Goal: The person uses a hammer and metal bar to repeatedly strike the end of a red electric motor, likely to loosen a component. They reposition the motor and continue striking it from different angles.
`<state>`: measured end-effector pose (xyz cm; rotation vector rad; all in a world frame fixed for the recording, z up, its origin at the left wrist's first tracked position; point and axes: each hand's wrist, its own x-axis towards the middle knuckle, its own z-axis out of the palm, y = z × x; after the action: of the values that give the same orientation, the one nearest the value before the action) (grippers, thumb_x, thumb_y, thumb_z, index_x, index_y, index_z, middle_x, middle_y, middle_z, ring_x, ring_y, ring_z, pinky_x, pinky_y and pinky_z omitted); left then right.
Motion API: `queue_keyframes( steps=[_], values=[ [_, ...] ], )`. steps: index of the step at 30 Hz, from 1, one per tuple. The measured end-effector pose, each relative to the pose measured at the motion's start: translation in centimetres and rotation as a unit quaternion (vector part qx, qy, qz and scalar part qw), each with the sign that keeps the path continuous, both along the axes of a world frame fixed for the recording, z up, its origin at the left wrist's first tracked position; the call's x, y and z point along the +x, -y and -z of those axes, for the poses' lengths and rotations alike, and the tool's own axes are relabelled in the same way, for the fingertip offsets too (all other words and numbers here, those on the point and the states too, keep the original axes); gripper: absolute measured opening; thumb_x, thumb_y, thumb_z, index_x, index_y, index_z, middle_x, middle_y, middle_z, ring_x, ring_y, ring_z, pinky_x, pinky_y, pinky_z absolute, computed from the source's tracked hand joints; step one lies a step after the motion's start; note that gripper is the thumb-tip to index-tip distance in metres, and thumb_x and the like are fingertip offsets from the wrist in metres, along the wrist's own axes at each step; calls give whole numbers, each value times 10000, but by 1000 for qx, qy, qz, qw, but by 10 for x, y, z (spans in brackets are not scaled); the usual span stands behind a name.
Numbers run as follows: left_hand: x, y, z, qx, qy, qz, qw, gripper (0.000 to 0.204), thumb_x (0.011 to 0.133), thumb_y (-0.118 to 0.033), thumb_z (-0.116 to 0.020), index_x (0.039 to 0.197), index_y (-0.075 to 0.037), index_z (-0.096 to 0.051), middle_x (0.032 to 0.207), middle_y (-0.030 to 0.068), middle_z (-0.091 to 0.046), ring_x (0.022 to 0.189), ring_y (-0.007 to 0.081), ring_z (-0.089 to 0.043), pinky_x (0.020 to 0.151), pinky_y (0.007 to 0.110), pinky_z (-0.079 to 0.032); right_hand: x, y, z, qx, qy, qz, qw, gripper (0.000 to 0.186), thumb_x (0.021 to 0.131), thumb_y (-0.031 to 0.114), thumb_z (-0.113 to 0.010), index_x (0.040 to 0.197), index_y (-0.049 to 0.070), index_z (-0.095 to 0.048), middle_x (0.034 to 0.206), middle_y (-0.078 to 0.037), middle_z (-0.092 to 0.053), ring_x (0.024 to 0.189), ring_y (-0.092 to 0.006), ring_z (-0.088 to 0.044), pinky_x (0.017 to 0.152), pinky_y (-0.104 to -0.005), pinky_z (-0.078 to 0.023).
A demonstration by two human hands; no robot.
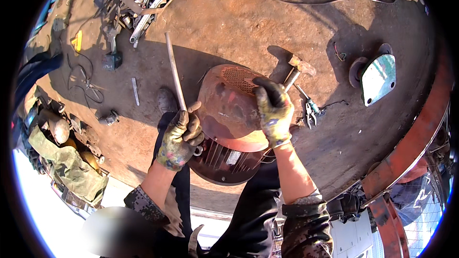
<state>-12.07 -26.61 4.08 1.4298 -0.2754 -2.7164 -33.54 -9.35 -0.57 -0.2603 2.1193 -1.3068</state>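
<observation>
My left hand (180,136), in a patterned glove with dark palm and fingers, is closed around a long thin metal rod (174,67) that sticks up and away from me. My right hand (275,112), gloved the same way, is closed on the handle of a hammer (302,65); its rusty head points to the far right. Between my legs sits an electric motor (224,160) with a dark finned body. A reddish, rusty fan cover (227,107) with a mesh grille is on its far end, between my two hands.
A box of wrenches (160,0) lies far left, near a cordless power tool (112,59). Pliers (311,114) and a screwdriver lie right of the motor. Farther right is a pale green metal plate (378,80). A cable (315,3) crosses the far ground; canvas (69,167) lies left.
</observation>
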Motion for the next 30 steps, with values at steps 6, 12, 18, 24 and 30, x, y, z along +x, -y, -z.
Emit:
queue_keyframes(
  steps=[6, 12, 18, 24, 30],
  values=[
    [0, -47, 25, -146, 75, 80, 983, 474, 1084, -459, -563, 1330, -59, -628, 676, -37, -477, 485, 56, -337, 456, 233, -299, -86, -107, 161, 233, 259, 293, 891, 448, 990, 413, -759, 1227, 38, -700, 1054, -95, -776, 845, -224, -740, 750, -353, -616],
    [12, -38, 38, -45, -8, 42, 998, 460, 1113, -368, -550, 1430, -35, -566, 733, -20, -504, 550, 59, -406, 504, 237, -371, -96, -145, 269, 548, 66, -113, 826, 753, 848, 703, -708, 1154, 17, -764, 1161, -265, -750, 1152, -441, -703, 975, -487, -546],
    [23, -27, 36, -58, -53, 3, 997, 404, 1081, -219, -609, 1434, -29, -561, 882, 28, -616, 784, 134, -611, 734, 327, -547, -92, -161, 272, 492, -37, -117, 862, 558, 849, 499, -761, 1120, 12, -728, 939, -189, -771, 917, -386, -751, 812, -487, -577],
    [33, 7, 10, -172, -27, 99, 980, 460, 993, -15, -713, 1428, -55, -568, 1257, 63, -648, 1099, 159, -662, 940, 339, -566, -141, -174, 174, 194, 406, 139, 882, 317, 952, 258, -749, 1218, 90, -716, 773, 50, -616, 604, -98, -549, 554, -263, -455],
    [11, -8, -20, -220, 55, 190, 955, 356, 1017, -33, -690, 1358, -88, -601, 1083, -28, -615, 920, 87, -587, 835, 247, -505, -81, -208, 17, 276, 22, 5, 961, 341, 906, 105, -742, 1239, 50, -689, 838, -15, -648, 688, -97, -561, 633, -289, -474]
  ],
)
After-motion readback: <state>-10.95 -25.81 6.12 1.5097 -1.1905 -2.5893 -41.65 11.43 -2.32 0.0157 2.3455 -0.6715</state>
